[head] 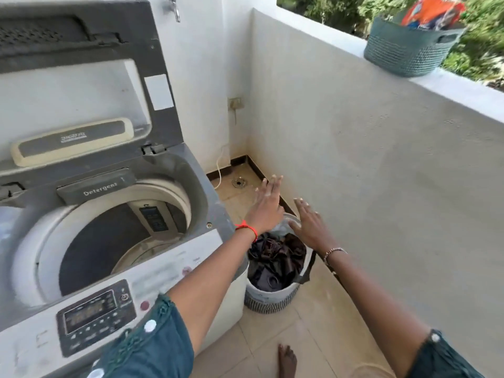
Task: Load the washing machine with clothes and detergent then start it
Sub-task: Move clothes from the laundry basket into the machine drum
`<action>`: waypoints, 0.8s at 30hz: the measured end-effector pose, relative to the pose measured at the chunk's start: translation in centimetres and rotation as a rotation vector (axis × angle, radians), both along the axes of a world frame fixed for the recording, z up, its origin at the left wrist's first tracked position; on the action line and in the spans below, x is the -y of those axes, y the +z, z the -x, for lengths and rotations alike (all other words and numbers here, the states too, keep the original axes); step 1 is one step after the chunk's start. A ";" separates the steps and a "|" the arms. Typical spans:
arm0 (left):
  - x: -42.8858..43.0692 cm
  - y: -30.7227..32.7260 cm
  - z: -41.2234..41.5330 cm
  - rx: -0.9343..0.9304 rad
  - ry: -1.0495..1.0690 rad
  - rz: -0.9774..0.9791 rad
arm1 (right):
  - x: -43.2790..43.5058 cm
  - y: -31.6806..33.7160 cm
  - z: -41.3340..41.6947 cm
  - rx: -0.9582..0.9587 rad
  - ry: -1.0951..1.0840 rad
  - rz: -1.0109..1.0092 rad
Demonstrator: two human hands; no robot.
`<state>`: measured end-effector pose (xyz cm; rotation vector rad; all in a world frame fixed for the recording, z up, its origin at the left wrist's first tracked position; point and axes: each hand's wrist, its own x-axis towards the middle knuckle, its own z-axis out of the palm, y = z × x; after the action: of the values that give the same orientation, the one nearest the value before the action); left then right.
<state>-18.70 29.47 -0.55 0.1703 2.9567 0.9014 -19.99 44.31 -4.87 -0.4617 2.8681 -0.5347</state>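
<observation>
A top-loading washing machine (pixel 174 271) fills the left, its lid (pixel 81 85) raised and its drum (pixel 109 246) showing no clothes. A flap marked Detergent (pixel 98 186) sits at the drum's back rim. To the machine's right a white laundry basket (pixel 272 296) stands on the floor with dark clothes (pixel 275 260) inside. My left hand (pixel 267 205) and my right hand (pixel 311 222) hover above the basket's far rim, fingers spread, holding nothing.
A teal woven basket (pixel 409 47) with an orange packet (pixel 433 12) sits on the balcony ledge at the top right. The balcony wall (pixel 381 159) runs along the right. A floor drain (pixel 238 182) and a white cable (pixel 219 170) lie in the far corner. My bare foot (pixel 286 361) rests on the tiles.
</observation>
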 end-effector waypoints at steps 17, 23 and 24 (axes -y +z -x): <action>-2.7 -35.7 10.4 0.154 -0.114 0.587 | -4.3 -32.1 11.7 0.093 0.078 -0.061; -1.3 -45.9 12.9 0.190 -0.268 0.697 | -2.8 -41.7 13.3 0.119 0.093 -0.140; -1.1 -47.1 13.3 0.184 -0.308 0.721 | -2.7 -42.8 13.4 0.137 0.099 -0.163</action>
<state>-31.96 30.57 -47.64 0.4532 2.7581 -0.1871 -33.41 47.04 -47.69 -0.5146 2.7132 -0.3005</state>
